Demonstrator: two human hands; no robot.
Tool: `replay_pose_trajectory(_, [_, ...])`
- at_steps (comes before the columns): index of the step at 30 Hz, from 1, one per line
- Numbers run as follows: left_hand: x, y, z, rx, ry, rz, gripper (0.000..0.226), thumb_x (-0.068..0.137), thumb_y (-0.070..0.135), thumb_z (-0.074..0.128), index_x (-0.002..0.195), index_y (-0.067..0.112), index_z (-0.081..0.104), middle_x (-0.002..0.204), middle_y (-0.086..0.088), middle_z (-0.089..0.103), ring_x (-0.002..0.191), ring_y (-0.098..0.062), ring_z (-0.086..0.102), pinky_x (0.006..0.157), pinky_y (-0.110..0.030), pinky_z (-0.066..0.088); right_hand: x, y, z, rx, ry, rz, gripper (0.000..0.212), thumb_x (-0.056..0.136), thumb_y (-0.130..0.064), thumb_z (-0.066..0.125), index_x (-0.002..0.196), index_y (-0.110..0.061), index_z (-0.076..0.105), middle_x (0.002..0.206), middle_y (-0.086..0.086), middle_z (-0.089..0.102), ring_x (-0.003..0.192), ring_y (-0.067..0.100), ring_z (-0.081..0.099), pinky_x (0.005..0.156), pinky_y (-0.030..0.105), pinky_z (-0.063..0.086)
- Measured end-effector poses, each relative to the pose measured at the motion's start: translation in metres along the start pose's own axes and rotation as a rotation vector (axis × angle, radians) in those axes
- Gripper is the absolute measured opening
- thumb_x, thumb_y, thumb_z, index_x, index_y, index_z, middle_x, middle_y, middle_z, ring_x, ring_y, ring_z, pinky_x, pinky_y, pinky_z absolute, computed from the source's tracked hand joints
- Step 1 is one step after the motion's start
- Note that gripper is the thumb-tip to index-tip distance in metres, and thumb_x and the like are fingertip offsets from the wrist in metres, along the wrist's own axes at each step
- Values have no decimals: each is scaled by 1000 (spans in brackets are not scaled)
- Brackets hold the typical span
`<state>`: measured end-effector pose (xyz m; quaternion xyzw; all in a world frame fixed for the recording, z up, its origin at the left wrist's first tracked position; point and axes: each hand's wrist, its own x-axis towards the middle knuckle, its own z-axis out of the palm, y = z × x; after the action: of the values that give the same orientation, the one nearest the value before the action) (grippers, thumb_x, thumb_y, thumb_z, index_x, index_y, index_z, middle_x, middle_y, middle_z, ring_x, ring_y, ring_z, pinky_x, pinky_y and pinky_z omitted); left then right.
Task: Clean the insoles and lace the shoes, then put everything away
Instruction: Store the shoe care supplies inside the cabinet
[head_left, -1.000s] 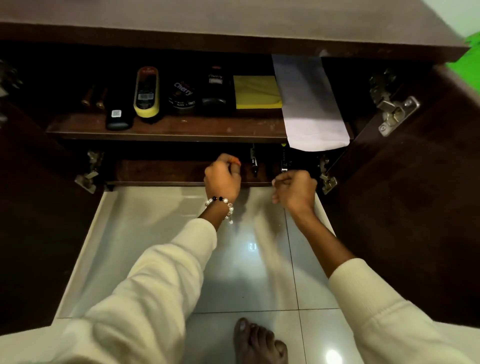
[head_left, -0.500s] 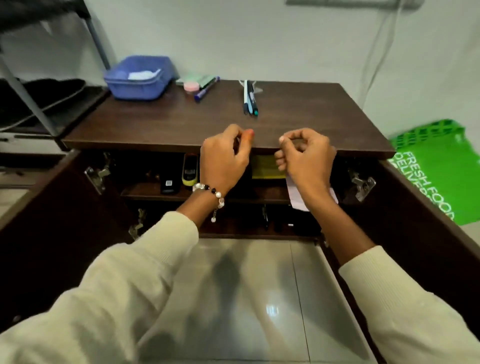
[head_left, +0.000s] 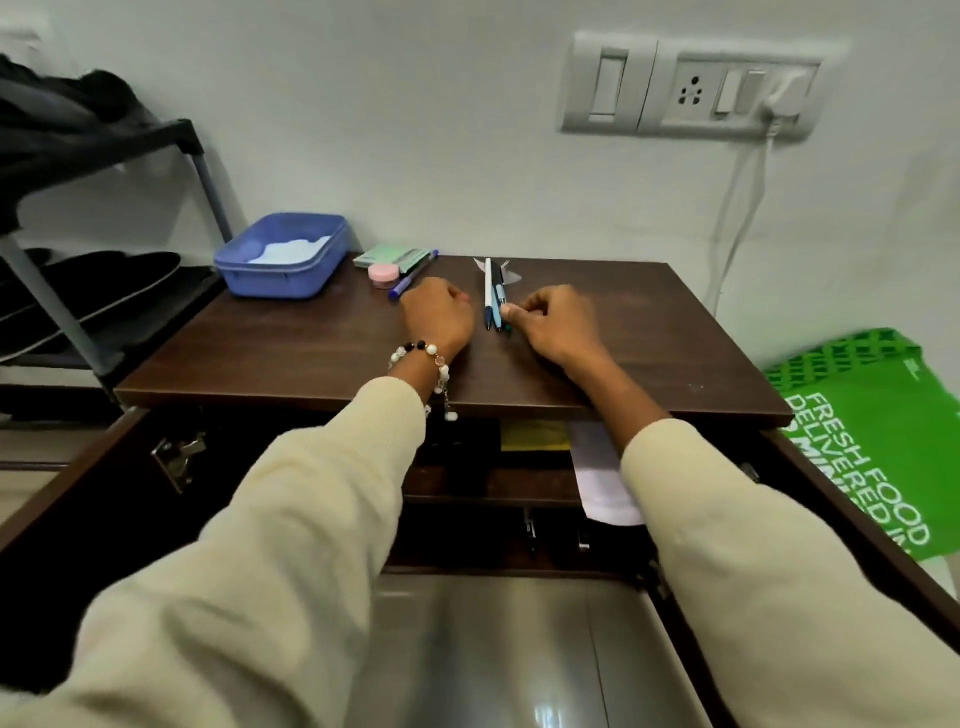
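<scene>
Here, blue tray (head_left: 283, 262) holds white material (head_left: 291, 251).

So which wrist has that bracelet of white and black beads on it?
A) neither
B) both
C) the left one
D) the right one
C: the white-and-black beaded bracelet circles the wrist just below the left hand; the wrist of the right hand is bare.

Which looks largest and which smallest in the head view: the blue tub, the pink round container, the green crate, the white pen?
1. green crate, though it is cut off by the frame edge
2. blue tub
3. white pen, long but thin
4. pink round container
The last two look close in area, so their order is unsure.
</scene>
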<state>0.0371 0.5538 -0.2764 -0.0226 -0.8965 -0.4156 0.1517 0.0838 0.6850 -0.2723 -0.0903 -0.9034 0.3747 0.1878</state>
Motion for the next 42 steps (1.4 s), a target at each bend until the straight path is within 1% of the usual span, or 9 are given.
replay_pose_trajectory(4, [16,6,12,-12,-38,-22,36,93,38,57,89,7,75,89,-13,73,91,-27,66,76,-30,47,18,-1,16,-75,53,29,45,81,-50,67,68,-7,70,69,10,68,70,25,63,61,31,46])
replay_pose_trajectory(8, [24,12,19,36,-83,-80,39,82,55,65,83,18,77,82,-5,73,85,-20,65,66,-27,45,24,-2,19,-114,111,36,29,81,-41,67,82,-12,72,80,7,71,77,24,65,59,27,38])
replay_pose_trajectory(17, [28,12,25,88,-40,-132,43,73,48,75,90,9,72,92,-8,72,88,-24,66,64,-31,49,20,-1,18,-114,212,145,28,75,-35,67,79,-7,67,85,12,67,79,30,63,61,31,48])
replay_pose_trajectory(22, [17,14,19,-4,17,-161,38,83,34,69,96,-2,66,99,-16,67,95,-28,63,66,-32,43,7,0,9,149,216,151,26,81,-29,66,63,-9,66,66,3,66,64,13,61,59,26,41])
replay_pose_trajectory(29, [-28,8,-5,-343,5,-72,40,86,18,56,49,2,55,44,-1,41,48,-15,41,57,-31,37,-41,-4,-10,696,82,187,18,89,-16,61,77,-5,66,72,11,64,55,11,51,48,24,40])
replay_pose_trajectory(32, [-63,10,-19,-538,49,-61,32,90,21,55,71,-4,65,51,4,50,45,-5,43,49,-23,34,-74,-11,-21,904,-36,140,11,87,-5,64,94,4,62,73,15,65,51,13,51,43,21,39])
replay_pose_trajectory(36, [-122,-3,-33,-644,115,127,9,95,20,55,93,13,60,70,6,66,59,-2,60,55,-19,44,-121,-4,-27,949,-264,29,23,85,2,63,107,3,62,86,19,69,60,17,57,48,21,48])
replay_pose_trajectory(39, [-173,-35,-29,-506,234,308,22,97,10,48,119,8,54,77,5,60,67,-6,58,62,-14,44,-154,19,-20,870,-461,-22,20,83,6,61,101,-1,66,87,14,71,66,18,63,55,23,53])
replay_pose_trajectory(42, [-217,-78,-10,-393,166,310,40,99,7,43,138,6,40,80,1,55,68,-6,54,63,-7,39,-175,53,-8,745,-591,45,20,82,6,62,99,-3,66,91,12,72,73,20,65,64,27,56])
